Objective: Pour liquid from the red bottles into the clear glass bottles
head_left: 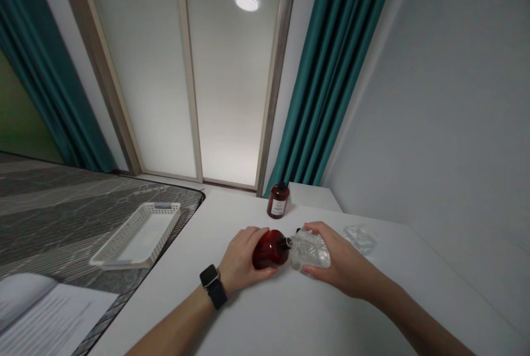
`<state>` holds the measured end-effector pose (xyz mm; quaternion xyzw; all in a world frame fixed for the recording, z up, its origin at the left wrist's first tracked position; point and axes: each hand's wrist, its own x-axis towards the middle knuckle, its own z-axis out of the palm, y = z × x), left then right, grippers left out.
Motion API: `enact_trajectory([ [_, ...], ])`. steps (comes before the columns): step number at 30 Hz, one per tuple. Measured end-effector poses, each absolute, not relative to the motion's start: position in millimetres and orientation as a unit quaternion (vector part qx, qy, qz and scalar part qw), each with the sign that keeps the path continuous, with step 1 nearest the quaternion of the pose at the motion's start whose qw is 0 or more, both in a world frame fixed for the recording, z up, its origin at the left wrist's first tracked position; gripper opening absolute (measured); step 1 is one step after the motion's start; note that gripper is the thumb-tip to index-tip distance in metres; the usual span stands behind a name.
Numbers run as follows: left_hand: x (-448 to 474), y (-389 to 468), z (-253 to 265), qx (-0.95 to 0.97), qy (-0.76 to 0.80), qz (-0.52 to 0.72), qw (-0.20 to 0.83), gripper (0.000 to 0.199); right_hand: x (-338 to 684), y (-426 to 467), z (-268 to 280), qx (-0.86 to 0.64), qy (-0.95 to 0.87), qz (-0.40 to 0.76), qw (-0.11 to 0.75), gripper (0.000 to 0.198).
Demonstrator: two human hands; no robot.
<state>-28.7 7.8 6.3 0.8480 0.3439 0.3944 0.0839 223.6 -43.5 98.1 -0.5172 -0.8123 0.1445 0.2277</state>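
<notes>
My left hand (248, 256), with a black watch at the wrist, is closed around a dark red bottle (271, 249). The bottle lies on its side, its neck pointing right. Opposite it, my right hand (331, 259) grips a clear plastic bottle (310, 249) between thumb and fingers, also tilted sideways. The mouths of the two bottles meet or nearly meet; whether they touch I cannot tell. Just behind the clear bottle a small black object shows, mostly hidden. Further back stands another dark red bottle (277, 201), upright, with a white label and a black top.
Crumpled clear plastic (359, 239) lies on the white table (256, 323), right of my right hand. On the grey patterned surface at left are a white perforated basket (146, 259) and an open book (62, 314). A white box-like surface (317, 196) adjoins the table's far edge.
</notes>
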Motion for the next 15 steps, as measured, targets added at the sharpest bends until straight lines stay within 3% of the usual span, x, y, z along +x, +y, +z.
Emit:
enact_trajectory([
  [15, -27.9, 6.9, 6.1, 0.849, 0.346, 0.388, 0.095, 0.077, 227.2, -39.5, 103.6, -0.515, -0.814, 0.172, 0.205, 0.066],
])
